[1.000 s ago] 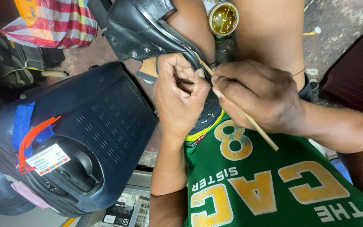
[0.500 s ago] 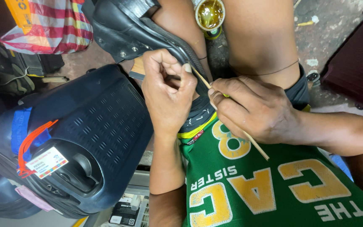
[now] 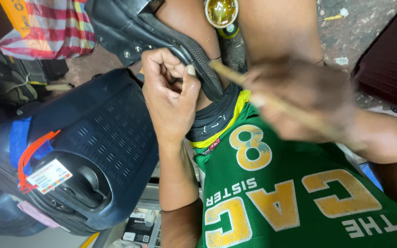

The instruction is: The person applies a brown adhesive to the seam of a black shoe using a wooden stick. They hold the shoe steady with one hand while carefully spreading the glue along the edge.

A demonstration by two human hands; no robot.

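A black shoe (image 3: pixel 134 27) rests across my left knee, sole edge toward me. My left hand (image 3: pixel 168 94) pinches the shoe's sole edge, thumb pressed on the ridged rubber. My right hand (image 3: pixel 299 98) is blurred with motion and holds a thin wooden stick (image 3: pixel 235 76), whose tip lies close to the sole near my left thumb. An open tin of amber glue (image 3: pixel 221 11) stands on the ground between my legs, just beyond the shoe.
A dark blue hard suitcase (image 3: pixel 93 151) with a red strap and a tag lies at left. A striped bag (image 3: pixel 47 27) sits at top left. A dark maroon surface (image 3: pixel 391 59) is at right. I wear a green jersey (image 3: pixel 290 197).
My right hand with the stick has drawn back to the right and blurred. The view has shifted, so shoe and glue tin sit higher in the frame. My left hand keeps its pinch.
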